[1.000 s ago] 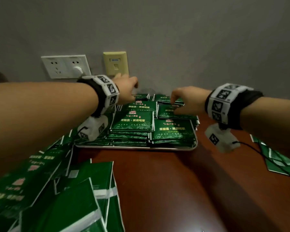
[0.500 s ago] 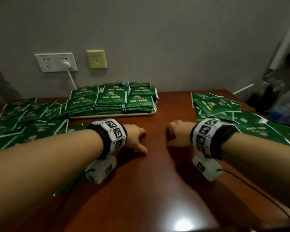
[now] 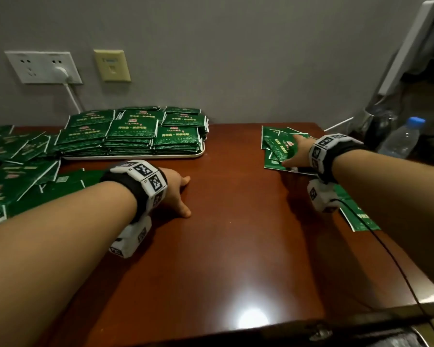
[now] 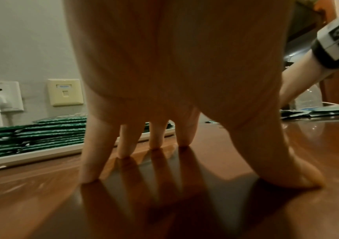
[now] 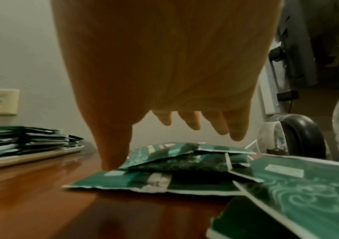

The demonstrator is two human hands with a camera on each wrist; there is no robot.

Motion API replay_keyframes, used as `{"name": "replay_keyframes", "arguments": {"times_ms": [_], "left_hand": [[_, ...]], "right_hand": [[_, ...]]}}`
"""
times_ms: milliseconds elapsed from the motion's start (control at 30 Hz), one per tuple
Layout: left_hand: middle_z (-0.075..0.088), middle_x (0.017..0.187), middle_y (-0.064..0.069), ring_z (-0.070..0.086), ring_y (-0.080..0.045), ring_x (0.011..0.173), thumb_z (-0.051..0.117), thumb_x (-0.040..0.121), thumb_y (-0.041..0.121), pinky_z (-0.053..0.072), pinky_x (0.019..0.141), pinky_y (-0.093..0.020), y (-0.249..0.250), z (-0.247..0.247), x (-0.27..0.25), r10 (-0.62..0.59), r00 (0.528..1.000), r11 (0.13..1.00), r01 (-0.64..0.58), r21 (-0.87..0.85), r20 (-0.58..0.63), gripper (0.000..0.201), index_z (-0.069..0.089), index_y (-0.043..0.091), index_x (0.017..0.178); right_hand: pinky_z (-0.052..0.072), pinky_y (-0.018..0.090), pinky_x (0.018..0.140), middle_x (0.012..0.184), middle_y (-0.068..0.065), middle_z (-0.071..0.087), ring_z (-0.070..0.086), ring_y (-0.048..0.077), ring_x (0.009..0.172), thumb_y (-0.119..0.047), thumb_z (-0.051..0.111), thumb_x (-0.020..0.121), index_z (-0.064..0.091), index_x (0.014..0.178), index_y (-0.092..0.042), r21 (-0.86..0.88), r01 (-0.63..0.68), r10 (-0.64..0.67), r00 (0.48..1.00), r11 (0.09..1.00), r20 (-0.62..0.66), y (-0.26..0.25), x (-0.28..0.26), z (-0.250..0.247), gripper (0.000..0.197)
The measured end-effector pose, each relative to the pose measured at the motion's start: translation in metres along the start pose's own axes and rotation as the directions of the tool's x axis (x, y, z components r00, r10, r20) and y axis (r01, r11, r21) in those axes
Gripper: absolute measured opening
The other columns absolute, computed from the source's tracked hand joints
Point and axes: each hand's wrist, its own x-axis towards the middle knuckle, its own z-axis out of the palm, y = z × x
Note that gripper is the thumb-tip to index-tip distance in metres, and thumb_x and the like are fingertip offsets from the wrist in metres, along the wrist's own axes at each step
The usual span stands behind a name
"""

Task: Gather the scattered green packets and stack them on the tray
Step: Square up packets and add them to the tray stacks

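Green packets (image 3: 133, 131) lie stacked in rows on a pale tray (image 3: 135, 157) at the back of the brown table; the stacks (image 4: 42, 135) and the tray rim (image 4: 31, 155) also show in the left wrist view. My left hand (image 3: 183, 196) stands on the bare wood before the tray, straight fingers (image 4: 154, 142) and thumb propped on the table, holding nothing. My right hand (image 3: 295, 152) hovers over a loose pile of packets (image 3: 278, 144) at the right. Its fingers (image 5: 193, 122) are spread above the pile (image 5: 164, 163), and the thumb touches the top packet's edge.
Many more green packets (image 3: 18, 166) are strewn at the left. A clear water bottle (image 3: 402, 139) with a blue cap stands off the table's right rear. Wall sockets (image 3: 43, 67) with a white plug sit behind the tray. A black cable (image 3: 386, 251) trails across the right side.
Both hands have left the tray and drawn back. The right hand has then swung right over the loose pile. The left hand has settled on its fingertips on the table.
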Motion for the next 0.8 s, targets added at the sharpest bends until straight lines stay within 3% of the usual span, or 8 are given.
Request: {"name": "replay_keyframes", "arguments": {"times_ms": [67,167,300,433,567,633,700,800], "left_hand": [[0.027,0.157,-0.009,0.038,-0.027,0.138,0.068,0.070,0.070,0.037,0.110,-0.038,0.003,-0.004,0.004,-0.009,1.000,1.000,0.009,0.008,0.008,0.117,0.002,0.026,0.155],[0.025,0.158,-0.010,0.036,-0.028,0.139,0.069,0.070,0.069,0.037,0.110,-0.039,0.001,-0.004,0.010,-0.017,1.000,1.000,0.017,0.011,0.018,0.117,0.001,0.025,0.155],[0.023,0.158,-0.010,0.035,-0.028,0.139,0.069,0.068,0.070,0.037,0.110,-0.041,-0.001,-0.002,0.010,-0.014,1.000,1.000,0.014,-0.002,0.010,0.119,0.001,0.027,0.155],[0.018,0.160,-0.009,0.029,-0.028,0.143,0.070,0.071,0.066,0.031,0.113,-0.040,0.003,-0.003,0.003,-0.018,1.000,0.999,0.018,-0.027,0.006,0.116,0.002,0.026,0.156],[0.016,0.160,-0.009,0.025,-0.028,0.144,0.072,0.073,0.061,0.027,0.116,-0.039,0.003,0.003,-0.012,-0.002,0.999,0.993,-0.002,-0.120,-0.034,0.111,0.008,0.024,0.156],[0.034,0.154,-0.007,0.040,-0.025,0.136,0.080,0.074,0.045,0.033,0.113,-0.039,-0.005,0.008,-0.022,0.049,0.999,0.959,-0.047,-0.281,0.000,0.096,0.028,0.024,0.152],[0.060,0.132,-0.001,0.057,-0.018,0.117,0.084,0.073,0.022,0.044,0.103,-0.036,-0.014,0.014,-0.038,0.130,0.991,0.868,-0.102,-0.486,0.023,0.075,0.048,0.023,0.139],[0.061,0.126,0.006,0.057,-0.014,0.114,0.082,0.075,0.018,0.042,0.096,-0.027,-0.024,0.017,-0.067,0.142,0.988,0.822,-0.147,-0.550,-0.053,0.072,0.047,0.024,0.138]], "right_hand": [[0.039,0.045,0.107,0.152,0.011,0.037,0.043,0.035,0.133,-0.069,0.066,0.072,0.010,0.155,-0.019,-0.017,0.013,-0.013,0.999,1.000,0.033,-0.002,0.008,0.003,0.112],[0.039,0.044,0.108,0.152,0.009,0.039,0.044,0.033,0.133,-0.078,0.057,0.070,0.019,0.154,-0.023,-0.026,0.093,-0.090,0.992,0.995,0.087,-0.007,0.018,0.013,0.107],[0.035,0.040,0.111,0.156,0.005,0.032,0.037,0.029,0.139,-0.070,0.059,0.077,0.016,0.154,-0.031,-0.055,0.247,-0.238,0.962,0.967,0.137,-0.026,-0.011,0.012,0.097],[0.031,0.036,0.112,0.159,0.001,0.025,0.033,0.025,0.142,-0.062,0.060,0.084,0.013,0.155,-0.033,-0.090,0.477,-0.462,0.874,0.874,0.148,-0.054,-0.065,0.013,0.090],[0.031,0.040,0.115,0.161,-0.001,0.017,0.029,0.024,0.144,-0.062,0.061,0.083,0.010,0.155,-0.035,-0.103,0.657,-0.637,0.751,0.747,0.177,-0.087,-0.127,0.014,0.092],[0.031,0.043,0.115,0.162,-0.002,0.016,0.026,0.025,0.145,-0.061,0.061,0.083,0.010,0.155,-0.036,-0.089,0.712,-0.688,0.698,0.697,0.197,-0.102,-0.155,0.018,0.092],[0.032,0.046,0.113,0.161,-0.004,0.017,0.025,0.026,0.145,-0.058,0.062,0.082,0.011,0.154,-0.038,-0.073,0.751,-0.728,0.655,0.656,0.202,-0.115,-0.179,0.022,0.091],[0.035,0.046,0.112,0.159,-0.003,0.022,0.028,0.027,0.143,-0.054,0.063,0.082,0.016,0.154,-0.035,-0.041,0.792,-0.775,0.605,0.609,0.183,-0.128,-0.208,0.024,0.088]]}}
